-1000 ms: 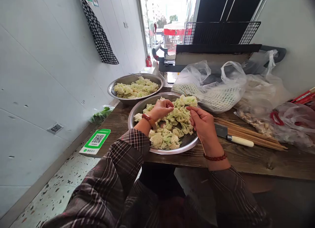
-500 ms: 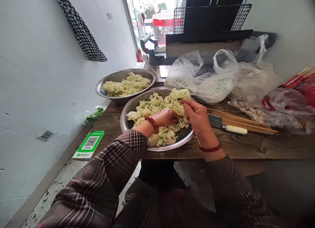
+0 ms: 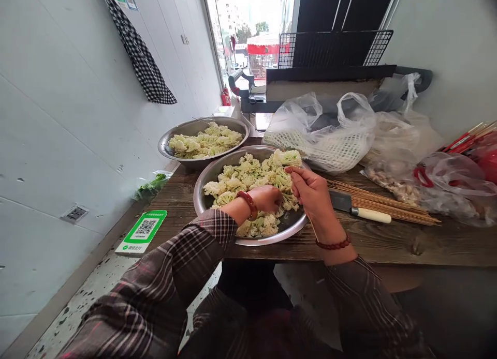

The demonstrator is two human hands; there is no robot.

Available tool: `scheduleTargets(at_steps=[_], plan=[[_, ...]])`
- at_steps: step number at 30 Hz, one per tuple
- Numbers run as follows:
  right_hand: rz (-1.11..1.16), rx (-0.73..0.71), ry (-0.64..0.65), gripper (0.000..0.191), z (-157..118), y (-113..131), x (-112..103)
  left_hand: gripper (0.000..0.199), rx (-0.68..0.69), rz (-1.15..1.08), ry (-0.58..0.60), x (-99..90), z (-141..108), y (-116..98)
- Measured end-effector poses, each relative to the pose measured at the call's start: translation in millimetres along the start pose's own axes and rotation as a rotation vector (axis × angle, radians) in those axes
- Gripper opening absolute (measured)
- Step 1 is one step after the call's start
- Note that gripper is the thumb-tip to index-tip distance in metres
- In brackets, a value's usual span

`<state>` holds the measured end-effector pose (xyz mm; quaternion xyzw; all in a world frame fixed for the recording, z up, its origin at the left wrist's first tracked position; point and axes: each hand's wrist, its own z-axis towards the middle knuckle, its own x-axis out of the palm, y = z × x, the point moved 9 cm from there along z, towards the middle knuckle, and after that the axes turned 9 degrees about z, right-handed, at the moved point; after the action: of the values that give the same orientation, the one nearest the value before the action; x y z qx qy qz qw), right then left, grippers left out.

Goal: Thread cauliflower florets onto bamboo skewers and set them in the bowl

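Observation:
A wide metal basin (image 3: 200, 198) full of cauliflower florets (image 3: 233, 180) stands at the table's front edge. My left hand (image 3: 267, 197) reaches down among the florets, its fingers curled and their tips hidden, so what they grip does not show. At the basin's right side, my right hand (image 3: 308, 188) is closed in a pinch on a thin bamboo skewer (image 3: 309, 225), mostly hidden by the hand. A large floret (image 3: 287, 157) sits just beyond the pinching fingertips, seemingly on the skewer's end.
Behind is a second metal basin (image 3: 165, 147) of cauliflower. To the right lie a cleaver (image 3: 370, 214) and a bundle of bamboo skewers (image 3: 407, 209). Plastic bags (image 3: 334, 136) line the table's back. A green QR-code sign (image 3: 143, 229) is at the left edge.
The whole view has shifted slightly, with the scene lower in the picture. My left hand stays among the florets, and my right hand keeps its pinch on the skewer.

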<state>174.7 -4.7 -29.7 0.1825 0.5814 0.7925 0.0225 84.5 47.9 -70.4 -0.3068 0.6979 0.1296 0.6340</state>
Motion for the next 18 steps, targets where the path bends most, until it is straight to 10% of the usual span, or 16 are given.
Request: scheduleTargets(at_steps=[9,18], plan=[[0.034,0.031,-0.019,0.043,-1.2,-3.6,-2.4,0.027,-0.222,-0.801,-0.540,-67.5,-22.7,65.6],[-0.083,0.022,0.158,0.042,-7.8,3.2,19.0,0.012,-0.144,-1.618,-0.664,-73.7,-43.3,73.2]])
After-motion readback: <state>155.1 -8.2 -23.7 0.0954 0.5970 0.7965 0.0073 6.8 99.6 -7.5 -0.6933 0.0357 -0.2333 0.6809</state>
